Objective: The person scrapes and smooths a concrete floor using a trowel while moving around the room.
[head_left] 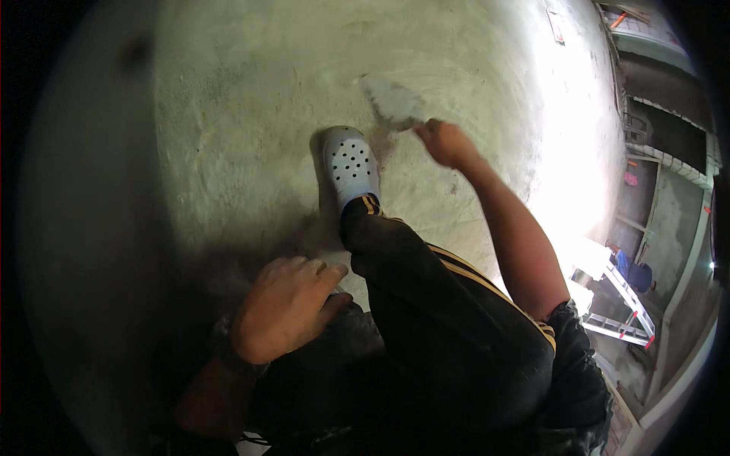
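At the upper middle, my right hand [447, 143] is closed round the grip of a broad putty knife [397, 100]. Its grey blade lies against the pale, smeared plaster surface [251, 99]; the blade is blurred and its handle is mostly inside my fist. My left hand [283, 308] rests palm down by my dark-trousered leg, fingers draped and thumb apart, with nothing visible in it. Between the hands, a white clog [351, 163] with round holes is on my foot, standing on the plastered surface just left of the putty knife.
To the right, a metal ladder [630, 304] stands beside a bright light [582, 262]. Another person [635, 272] in blue is behind it. Farther along the right rim are grey walls and a doorway-like frame [654, 194]. Deep shadow covers the left side.
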A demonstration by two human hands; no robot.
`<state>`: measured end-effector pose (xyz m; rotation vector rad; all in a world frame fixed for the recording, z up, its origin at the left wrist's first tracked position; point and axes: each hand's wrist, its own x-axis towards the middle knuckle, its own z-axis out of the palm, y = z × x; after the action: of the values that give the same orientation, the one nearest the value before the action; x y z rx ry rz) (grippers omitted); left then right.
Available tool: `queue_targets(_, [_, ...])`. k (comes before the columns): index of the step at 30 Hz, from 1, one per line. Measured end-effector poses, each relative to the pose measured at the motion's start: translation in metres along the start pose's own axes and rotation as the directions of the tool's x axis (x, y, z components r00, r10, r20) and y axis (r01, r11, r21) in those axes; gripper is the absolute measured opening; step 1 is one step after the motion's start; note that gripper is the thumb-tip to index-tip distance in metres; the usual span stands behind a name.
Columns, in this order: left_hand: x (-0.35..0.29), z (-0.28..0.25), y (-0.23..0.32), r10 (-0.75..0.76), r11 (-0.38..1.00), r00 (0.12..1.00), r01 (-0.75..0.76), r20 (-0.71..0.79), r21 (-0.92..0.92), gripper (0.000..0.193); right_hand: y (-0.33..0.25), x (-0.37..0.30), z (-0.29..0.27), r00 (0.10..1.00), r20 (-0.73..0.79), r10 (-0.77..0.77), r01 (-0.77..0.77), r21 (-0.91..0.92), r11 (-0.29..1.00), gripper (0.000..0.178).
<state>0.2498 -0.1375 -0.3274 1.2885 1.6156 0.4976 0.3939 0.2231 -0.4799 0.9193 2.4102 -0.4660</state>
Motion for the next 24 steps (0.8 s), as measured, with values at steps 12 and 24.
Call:
queue_targets(12, [0.002,-0.009,0.003,-0.014,1.0,1.0,0.014,0.012,-0.008,0.035,-0.008,0.028,0.003,0.981,-0.005,0.191,-0.191,0.044,0.981,0.044])
queue_targets(24, [0.001,-0.004,-0.004,0.008,1.0,0.994,-0.008,-0.108,0.007,0.035,0.02,0.03,-0.021,0.994,-0.018,0.11,-0.107,0.128,0.986,0.049])
